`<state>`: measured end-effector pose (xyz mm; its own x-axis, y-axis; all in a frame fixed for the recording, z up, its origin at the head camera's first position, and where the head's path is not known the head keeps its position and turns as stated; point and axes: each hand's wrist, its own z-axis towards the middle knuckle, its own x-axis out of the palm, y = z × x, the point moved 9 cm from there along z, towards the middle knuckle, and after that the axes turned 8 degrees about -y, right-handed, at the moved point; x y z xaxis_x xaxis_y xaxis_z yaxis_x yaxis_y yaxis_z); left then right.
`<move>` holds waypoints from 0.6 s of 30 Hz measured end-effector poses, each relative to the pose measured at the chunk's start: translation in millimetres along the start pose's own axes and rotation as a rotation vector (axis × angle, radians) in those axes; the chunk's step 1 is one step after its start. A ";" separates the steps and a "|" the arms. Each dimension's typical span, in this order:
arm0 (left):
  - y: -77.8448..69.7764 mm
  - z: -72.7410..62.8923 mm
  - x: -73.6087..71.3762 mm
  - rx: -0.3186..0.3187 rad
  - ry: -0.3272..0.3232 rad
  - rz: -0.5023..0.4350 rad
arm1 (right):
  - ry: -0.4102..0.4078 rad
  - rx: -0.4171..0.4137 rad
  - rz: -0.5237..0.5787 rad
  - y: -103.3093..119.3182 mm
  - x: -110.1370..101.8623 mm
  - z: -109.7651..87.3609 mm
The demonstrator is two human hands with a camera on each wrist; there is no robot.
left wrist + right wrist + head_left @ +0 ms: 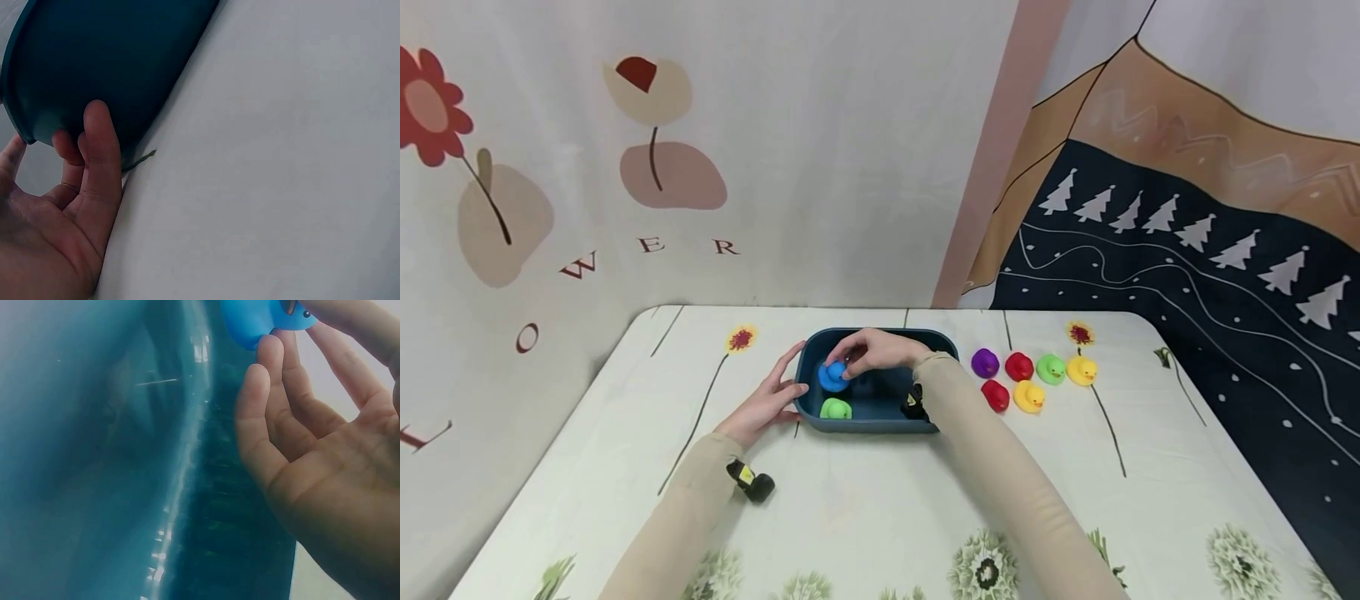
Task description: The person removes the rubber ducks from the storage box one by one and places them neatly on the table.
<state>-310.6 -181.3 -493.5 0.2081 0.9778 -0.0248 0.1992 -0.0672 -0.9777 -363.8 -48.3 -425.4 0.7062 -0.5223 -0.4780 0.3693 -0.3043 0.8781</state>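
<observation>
A dark blue-green plastic bin [872, 426] stands on the table. My left hand [767, 402] rests against its left end, fingers spread along the rim and outer wall; in the left wrist view several fingertips meet that wall. Inside the bin's left part, my right hand [874, 350] pinches a blue rubber duck [832, 377] between thumb and fingers. In the right wrist view this duck [247, 322] shows at the top edge, with the other fingers loosely bent below it. A green rubber duck [836, 409] sits in the bin's near left corner.
Right of the bin stand more rubber ducks: a purple one [985, 363], two red ones [1019, 367], a green one [1051, 369] and two yellow ones [1028, 397]. A flower-print cloth [850, 517] covers the table. Printed curtains [820, 167] hang behind it.
</observation>
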 end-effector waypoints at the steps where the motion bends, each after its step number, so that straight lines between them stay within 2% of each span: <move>1: 0.0 0.0 0.0 0.001 0.002 0.000 | 0.000 -0.006 0.000 1.9 -0.7 -0.6; 9: 2.6 0.4 -1.2 -0.008 0.000 0.019 | -0.021 -0.050 -0.009 14.0 -9.7 -3.3; 18: 1.7 0.4 0.1 -0.011 -0.011 0.019 | -0.061 -0.063 -0.016 28.9 -24.7 -11.2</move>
<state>-310.6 -181.2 -495.3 0.2014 0.9785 -0.0454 0.2055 -0.0876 -0.9747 -363.8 -35.3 -388.0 0.6625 -0.5660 -0.4906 0.4185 -0.2635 0.8692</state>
